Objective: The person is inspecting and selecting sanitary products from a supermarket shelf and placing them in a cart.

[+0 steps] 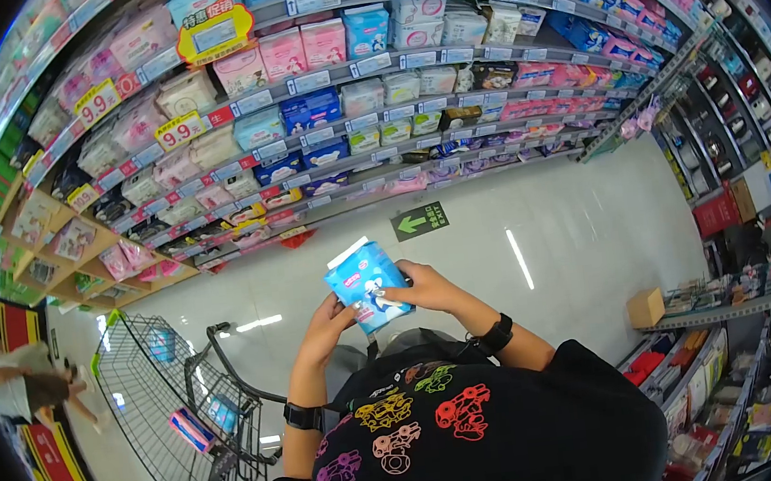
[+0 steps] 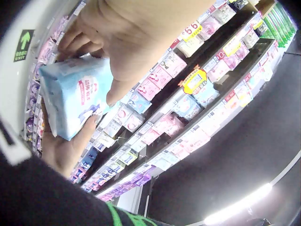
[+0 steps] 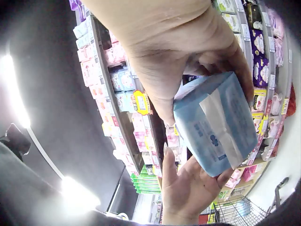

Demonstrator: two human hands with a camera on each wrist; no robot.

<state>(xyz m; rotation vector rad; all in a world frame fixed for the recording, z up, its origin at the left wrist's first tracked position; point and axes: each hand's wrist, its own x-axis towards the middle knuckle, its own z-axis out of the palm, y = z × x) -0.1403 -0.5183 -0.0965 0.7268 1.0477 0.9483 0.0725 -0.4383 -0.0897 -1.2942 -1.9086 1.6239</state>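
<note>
A soft light-blue pack of sanitary pads (image 1: 358, 276) with pink and white print is held up in front of the person's body, over the floor. The left hand (image 1: 327, 326) grips its lower left side, thumb on the face. From the other side the right hand (image 1: 430, 289) holds it, its thumb lying across the printed front. In the left wrist view the pack (image 2: 77, 96) shows its pink label between both hands. The right wrist view shows another face of the pack (image 3: 217, 125) with a white strip; the left hand (image 3: 188, 190) supports it from below.
Curved shelves (image 1: 359, 79) stocked with similar packs stand ahead. A wire shopping cart (image 1: 153, 396) with several packs inside is at the left. A green exit sign (image 1: 420, 222) marks the floor. Another person (image 1: 30, 386) is at far left; goods racks (image 1: 732, 317) stand at right.
</note>
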